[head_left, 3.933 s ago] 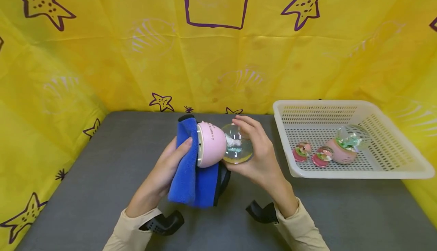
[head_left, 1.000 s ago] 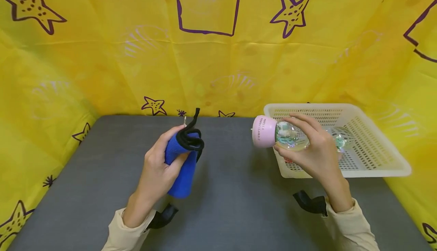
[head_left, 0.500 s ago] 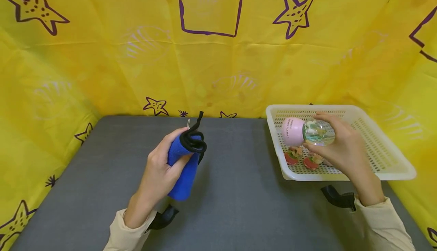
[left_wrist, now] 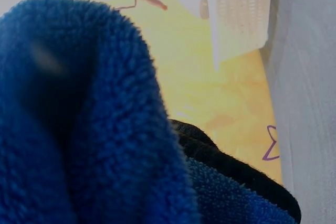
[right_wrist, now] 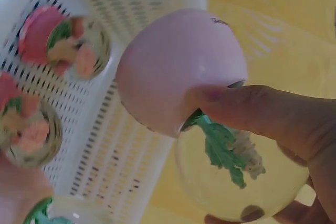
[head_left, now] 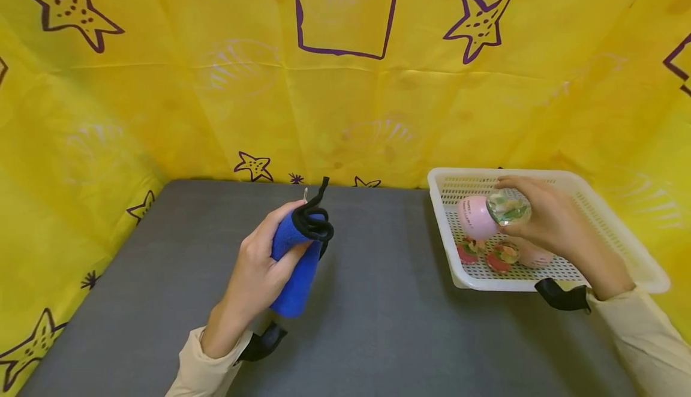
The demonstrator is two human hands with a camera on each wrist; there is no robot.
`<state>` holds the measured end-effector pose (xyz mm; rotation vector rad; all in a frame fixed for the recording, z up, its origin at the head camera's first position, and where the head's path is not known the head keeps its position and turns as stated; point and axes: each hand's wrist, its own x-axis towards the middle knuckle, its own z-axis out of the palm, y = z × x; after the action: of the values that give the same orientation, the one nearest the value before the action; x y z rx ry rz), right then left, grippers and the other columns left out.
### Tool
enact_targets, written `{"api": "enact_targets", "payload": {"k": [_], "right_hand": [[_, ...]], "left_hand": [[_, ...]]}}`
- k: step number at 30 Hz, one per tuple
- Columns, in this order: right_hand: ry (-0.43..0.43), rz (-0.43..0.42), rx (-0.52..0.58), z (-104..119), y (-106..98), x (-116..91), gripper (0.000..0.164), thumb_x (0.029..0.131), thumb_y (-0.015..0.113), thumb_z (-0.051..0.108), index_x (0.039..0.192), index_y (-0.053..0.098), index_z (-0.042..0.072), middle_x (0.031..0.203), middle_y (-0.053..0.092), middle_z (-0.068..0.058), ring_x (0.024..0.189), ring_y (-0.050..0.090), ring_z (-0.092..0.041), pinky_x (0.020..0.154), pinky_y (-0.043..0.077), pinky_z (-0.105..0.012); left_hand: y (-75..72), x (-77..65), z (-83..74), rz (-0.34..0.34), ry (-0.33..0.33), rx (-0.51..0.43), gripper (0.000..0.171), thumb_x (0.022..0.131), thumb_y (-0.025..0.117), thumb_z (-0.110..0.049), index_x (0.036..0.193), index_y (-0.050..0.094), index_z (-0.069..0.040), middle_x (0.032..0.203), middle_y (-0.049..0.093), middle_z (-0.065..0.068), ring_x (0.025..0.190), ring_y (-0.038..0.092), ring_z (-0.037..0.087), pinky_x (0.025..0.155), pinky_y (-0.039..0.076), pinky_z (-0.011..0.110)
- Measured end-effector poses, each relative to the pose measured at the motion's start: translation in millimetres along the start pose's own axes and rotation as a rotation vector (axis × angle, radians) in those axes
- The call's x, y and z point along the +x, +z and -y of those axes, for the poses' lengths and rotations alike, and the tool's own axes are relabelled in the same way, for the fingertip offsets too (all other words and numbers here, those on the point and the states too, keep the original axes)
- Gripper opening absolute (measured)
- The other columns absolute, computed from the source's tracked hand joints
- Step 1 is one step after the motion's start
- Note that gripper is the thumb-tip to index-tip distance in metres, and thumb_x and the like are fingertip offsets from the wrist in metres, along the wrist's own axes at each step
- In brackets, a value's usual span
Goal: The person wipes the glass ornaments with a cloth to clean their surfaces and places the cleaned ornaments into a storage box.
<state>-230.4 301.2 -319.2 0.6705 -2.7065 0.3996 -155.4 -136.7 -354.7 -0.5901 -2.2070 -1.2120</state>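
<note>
My right hand (head_left: 545, 211) grips a snow globe (right_wrist: 184, 69) by its clear ball, thumb near the pink base. In the head view that globe (head_left: 477, 217) lies tilted over the left part of the white plastic basket (head_left: 469, 283), base pointing left. Two small red-based globes (head_left: 468, 250) and a second pink-based snow globe (head_left: 534, 256), partly hidden by my right hand, are in the basket. Over the table's middle, my left hand (head_left: 264, 265) holds a folded blue cloth (head_left: 297, 283) with black edging. The cloth (left_wrist: 115, 129) fills much of the left wrist view.
A grey table (head_left: 378, 325) extends beneath both hands. Behind it and along its sides hangs a yellow curtain (head_left: 335, 103) with purple starfish drawings. A black wrist mount (head_left: 561, 295) sits at the right cuff, close to the basket's front rim.
The snow globe has left the blue cloth. My right hand has carried it rightward and down over the basket. My left hand keeps the cloth, now bunched up, near the middle.
</note>
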Motion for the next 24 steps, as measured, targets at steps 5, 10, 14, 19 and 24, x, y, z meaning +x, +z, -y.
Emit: {"api": "enact_targets", "payload": {"k": [5, 10, 14, 19, 24], "right_hand": [[-0.008, 0.127, -0.046, -8, 3, 15, 0.074, 0.06, 0.092, 0.004, 0.125, 0.058, 0.003, 0.126, 0.062, -0.026, 0.111, 0.059, -0.046, 0.086, 0.048, -0.061], [0.025, 0.201, -0.059, -17, 8, 21, 0.072, 0.064, 0.091, 0.004, 0.127, 0.057, 0.003, 0.131, 0.057, -0.029, 0.118, 0.054, -0.048, 0.088, 0.047, -0.064], [0.035, 0.249, -0.047, -25, 15, 25, 0.071, 0.065, 0.09, 0.003, 0.127, 0.056, 0.004, 0.13, 0.058, -0.028, 0.119, 0.053, -0.047, 0.089, 0.047, -0.064], [0.012, 0.296, -0.052, -33, 27, 29, 0.072, 0.064, 0.091, 0.003, 0.127, 0.056, 0.004, 0.127, 0.061, -0.025, 0.116, 0.056, -0.044, 0.088, 0.049, -0.061], [-0.032, 0.314, -0.038, -36, 37, 32, 0.072, 0.061, 0.092, 0.004, 0.125, 0.057, 0.003, 0.125, 0.063, -0.022, 0.114, 0.057, -0.042, 0.088, 0.049, -0.059]], "left_hand": [[-0.1, -0.4, 0.6, 0.015, -0.032, -0.008, 0.06, 0.081, 0.077, 0.001, 0.136, 0.056, -0.013, 0.127, 0.066, 0.01, 0.105, 0.068, 0.026, 0.082, 0.058, 0.049], [0.0, -0.4, 1.0, 0.047, -0.064, 0.004, 0.058, 0.083, 0.078, -0.003, 0.136, 0.056, -0.015, 0.13, 0.065, 0.007, 0.108, 0.067, 0.025, 0.086, 0.057, 0.047], [0.2, -0.5, 1.8, 0.064, -0.067, 0.024, 0.057, 0.084, 0.078, -0.006, 0.136, 0.056, -0.016, 0.131, 0.065, 0.006, 0.109, 0.066, 0.025, 0.088, 0.056, 0.047], [0.3, -1.1, 2.7, 0.1, -0.073, 0.039, 0.056, 0.085, 0.077, -0.01, 0.136, 0.055, -0.019, 0.131, 0.064, 0.005, 0.107, 0.067, 0.025, 0.087, 0.056, 0.047], [-0.6, -1.8, 3.3, 0.151, -0.085, 0.06, 0.055, 0.088, 0.075, -0.015, 0.138, 0.054, -0.022, 0.132, 0.063, 0.005, 0.107, 0.067, 0.024, 0.087, 0.056, 0.047]]}}
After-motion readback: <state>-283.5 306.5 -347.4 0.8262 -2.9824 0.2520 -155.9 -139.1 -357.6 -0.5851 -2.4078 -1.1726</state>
